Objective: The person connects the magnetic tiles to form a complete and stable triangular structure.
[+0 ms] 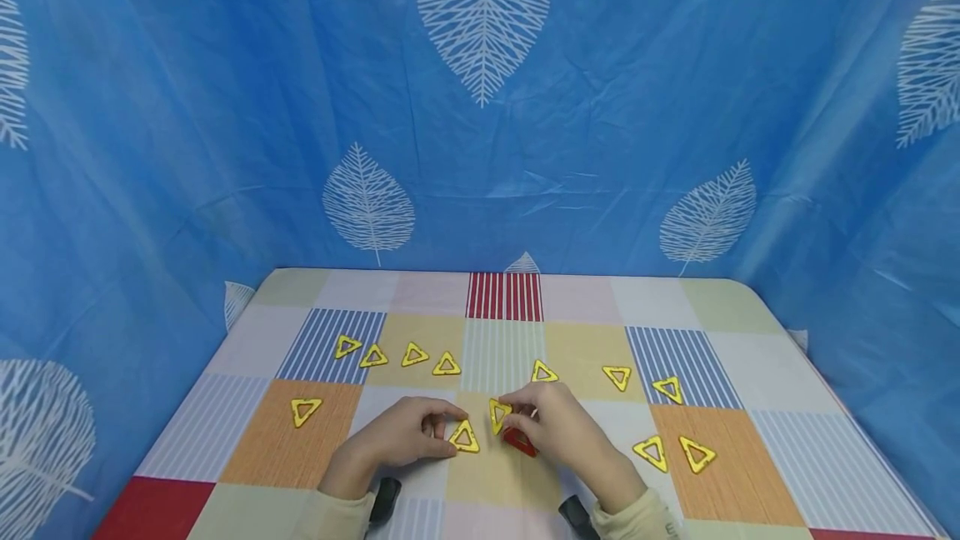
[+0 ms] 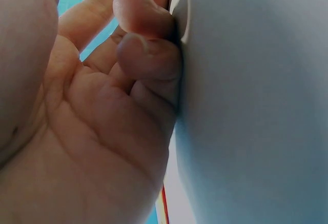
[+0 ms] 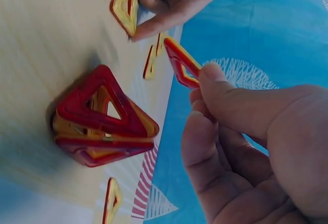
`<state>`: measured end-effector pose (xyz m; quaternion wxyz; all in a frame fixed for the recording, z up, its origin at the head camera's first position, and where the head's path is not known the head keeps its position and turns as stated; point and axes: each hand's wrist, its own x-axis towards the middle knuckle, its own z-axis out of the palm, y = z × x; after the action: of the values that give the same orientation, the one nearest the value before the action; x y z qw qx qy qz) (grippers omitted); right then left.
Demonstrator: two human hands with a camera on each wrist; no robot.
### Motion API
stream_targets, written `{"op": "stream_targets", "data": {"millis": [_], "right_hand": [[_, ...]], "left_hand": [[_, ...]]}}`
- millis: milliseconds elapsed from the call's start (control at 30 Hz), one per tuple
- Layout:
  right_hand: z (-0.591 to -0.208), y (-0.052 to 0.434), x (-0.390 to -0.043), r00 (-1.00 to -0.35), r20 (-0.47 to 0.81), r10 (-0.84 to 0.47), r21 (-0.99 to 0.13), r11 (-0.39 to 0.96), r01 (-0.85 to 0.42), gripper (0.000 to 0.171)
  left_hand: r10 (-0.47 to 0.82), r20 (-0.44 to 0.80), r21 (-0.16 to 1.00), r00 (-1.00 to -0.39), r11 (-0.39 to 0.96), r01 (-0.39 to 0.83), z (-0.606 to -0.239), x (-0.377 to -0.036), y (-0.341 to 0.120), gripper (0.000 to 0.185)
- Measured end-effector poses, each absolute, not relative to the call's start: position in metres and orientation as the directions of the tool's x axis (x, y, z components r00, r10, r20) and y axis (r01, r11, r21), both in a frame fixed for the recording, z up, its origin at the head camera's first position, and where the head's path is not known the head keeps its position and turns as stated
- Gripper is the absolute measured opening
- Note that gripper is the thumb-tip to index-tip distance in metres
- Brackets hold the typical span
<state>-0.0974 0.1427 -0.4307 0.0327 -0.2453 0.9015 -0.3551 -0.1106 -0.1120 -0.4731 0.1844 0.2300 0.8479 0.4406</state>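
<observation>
The left hand pinches a triangle by its edges; the right hand pinches a second triangle thumb-to-finger.

1. A yellow triangular frame with a red-edged underside and an open centre – pinched between the left hand's thumb and a finger, yellow face up.
2. A second triangular frame, yellow on one face and red on the other, tilted and apart from the others – pinched by the right hand.
3. A raised cluster of red-faced frames, joined along their edges, standing below the right hand.
</observation>
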Motion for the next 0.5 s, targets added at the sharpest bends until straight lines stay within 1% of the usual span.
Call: {"op": "stream_targets", "data": {"millis": [233, 500], "right_hand": [[-0.433, 0.136, -0.093, -0.866, 0.078, -0.494, -0.664, 0.622, -0.415, 0.018], [-0.442, 0.128, -0.089, -0.862, 0.094, -0.498, -0.618, 0.649, -0.443, 0.019]], "left_hand": [[0.555, -0.108, 0.833, -0.825, 0.504, 0.230, -0.473, -0.110, -0.112, 0.037], [0.559, -0.110, 0.828, -0.822, 0.509, 0.235, -0.473, -0.111, -0.113, 0.038]]}}
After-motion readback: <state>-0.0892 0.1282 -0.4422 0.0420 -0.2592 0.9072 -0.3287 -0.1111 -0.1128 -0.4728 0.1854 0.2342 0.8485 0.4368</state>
